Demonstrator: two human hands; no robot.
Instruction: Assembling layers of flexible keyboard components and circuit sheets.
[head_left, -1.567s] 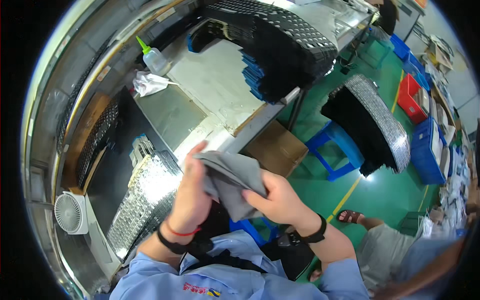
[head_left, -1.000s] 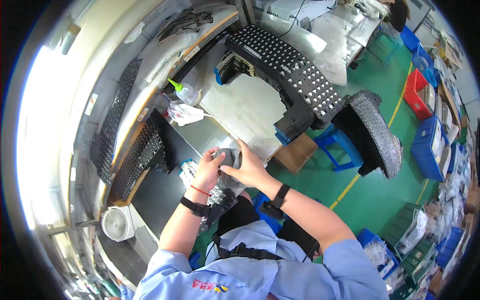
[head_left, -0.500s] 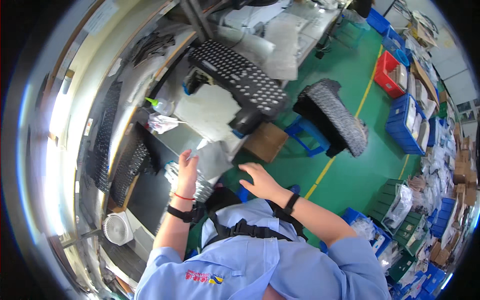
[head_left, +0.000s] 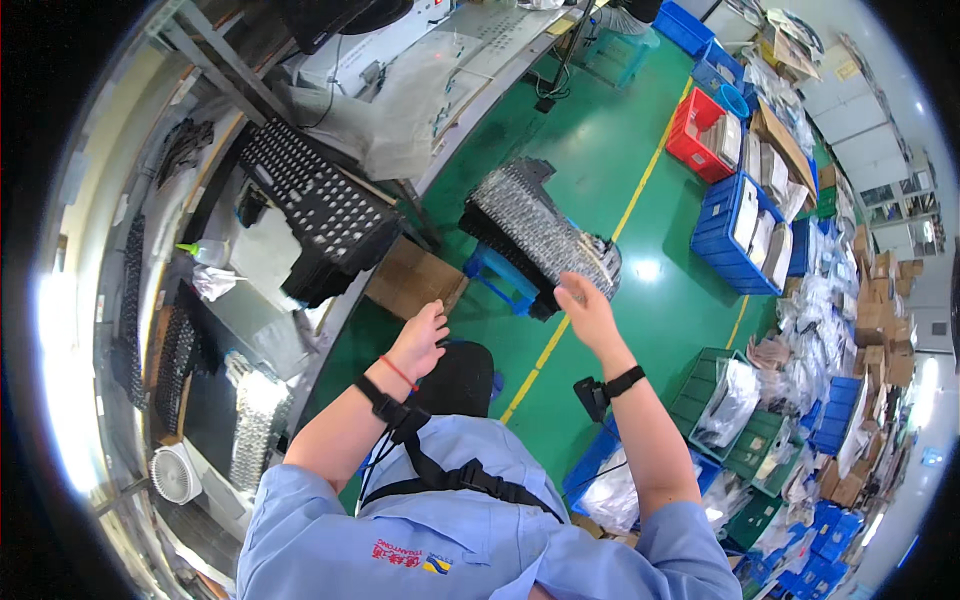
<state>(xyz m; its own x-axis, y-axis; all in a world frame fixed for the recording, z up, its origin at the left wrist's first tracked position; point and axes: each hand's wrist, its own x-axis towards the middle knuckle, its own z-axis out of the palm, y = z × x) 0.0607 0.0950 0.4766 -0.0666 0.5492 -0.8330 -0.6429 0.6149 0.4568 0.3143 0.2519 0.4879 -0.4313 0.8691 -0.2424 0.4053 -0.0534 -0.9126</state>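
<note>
A stack of keyboard-like panels [head_left: 535, 225], silvery on top with black layers beneath, rests on a blue stool [head_left: 500, 278] ahead of me. My right hand [head_left: 588, 312] is at the stack's near right end, fingers slightly bent and apart; I cannot tell whether it touches. My left hand [head_left: 422, 345] hovers over the floor side of the bench, in front of a brown cardboard box [head_left: 415, 280], fingers loosely curved with nothing in them. On the bench to the left lies a black panel with rows of square holes [head_left: 320, 190].
The workbench [head_left: 440, 165] runs along the left, with a green-tipped bottle [head_left: 210, 252], a silvery keyboard-like strip [head_left: 262, 425] and a small white fan [head_left: 176, 474]. Blue crates [head_left: 735, 245], a red crate [head_left: 700, 140] and green crates [head_left: 765, 435] line the right.
My body and view have turned right, toward the stool. My right hand has reached forward to the stack; my left hand has moved away from the bench's grey sheet.
</note>
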